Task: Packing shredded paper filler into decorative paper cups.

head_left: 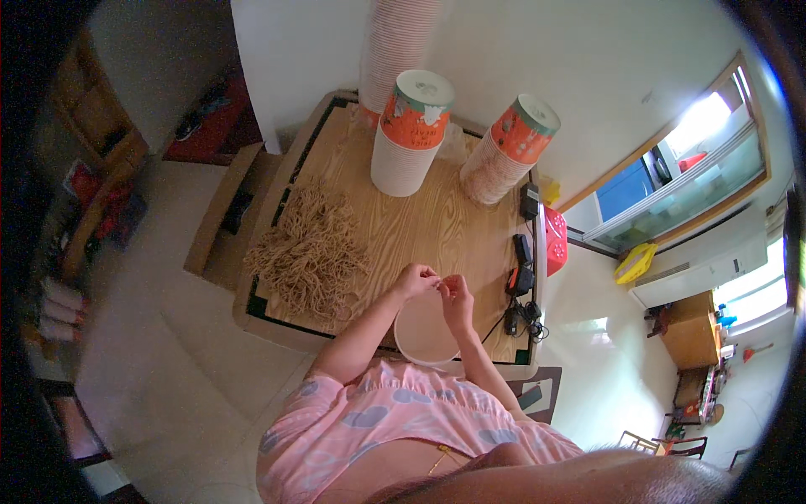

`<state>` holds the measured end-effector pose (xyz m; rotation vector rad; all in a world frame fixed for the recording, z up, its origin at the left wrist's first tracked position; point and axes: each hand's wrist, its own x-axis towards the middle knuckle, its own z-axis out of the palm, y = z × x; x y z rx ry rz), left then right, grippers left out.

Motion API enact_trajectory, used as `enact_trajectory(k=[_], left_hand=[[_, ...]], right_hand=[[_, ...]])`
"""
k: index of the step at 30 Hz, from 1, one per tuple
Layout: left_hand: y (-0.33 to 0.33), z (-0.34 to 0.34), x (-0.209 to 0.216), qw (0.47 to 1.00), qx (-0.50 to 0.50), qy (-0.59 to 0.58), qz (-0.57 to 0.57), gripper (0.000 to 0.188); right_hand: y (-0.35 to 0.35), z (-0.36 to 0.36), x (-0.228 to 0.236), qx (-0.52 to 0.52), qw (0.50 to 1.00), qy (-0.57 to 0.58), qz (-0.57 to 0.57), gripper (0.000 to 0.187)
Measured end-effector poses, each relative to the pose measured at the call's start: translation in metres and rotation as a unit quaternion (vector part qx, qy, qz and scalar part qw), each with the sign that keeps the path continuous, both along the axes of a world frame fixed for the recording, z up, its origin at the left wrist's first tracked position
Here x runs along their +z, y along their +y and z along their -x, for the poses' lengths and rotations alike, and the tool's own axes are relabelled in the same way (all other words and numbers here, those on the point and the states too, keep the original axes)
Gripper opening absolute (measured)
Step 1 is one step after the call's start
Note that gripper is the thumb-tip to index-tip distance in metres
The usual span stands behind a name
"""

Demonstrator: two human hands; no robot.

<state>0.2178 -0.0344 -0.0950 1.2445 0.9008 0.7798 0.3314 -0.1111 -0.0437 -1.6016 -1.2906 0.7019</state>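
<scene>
My left hand [416, 281] and my right hand [457, 302] meet close together, fingertips pinched, above the far rim of an open paper tub [418, 334]. Whatever lies between the fingertips is too small to make out. The tub is pale inside and stands upright at the near edge of the wood-grain table [403, 231], against my body. Left of my hands lies a loose heap of tan twisted cords [309, 252].
Beyond my hands stand two upside-down stacks of paper tubs, a middle stack [407, 160] and a right stack [508, 160]. A taller stack [401, 42] rises behind. Black adapters and cables [525, 315] line the right edge, beside a red plastic stool [555, 239].
</scene>
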Motion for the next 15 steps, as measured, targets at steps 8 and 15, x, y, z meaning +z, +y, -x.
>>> enact_trajectory(k=[8, 15], left_hand=[[-0.004, -0.008, -0.01, 0.997, 0.065, 0.028, -0.017, 0.011], [-0.012, -0.002, 0.013, 0.993, 0.091, 0.072, -0.033, 0.015]], right_hand=[[0.0, 0.005, 0.008, 0.023, 0.999, -0.02, -0.019, 0.006], [0.003, -0.003, -0.002, 0.021, 0.996, -0.08, -0.014, 0.009]])
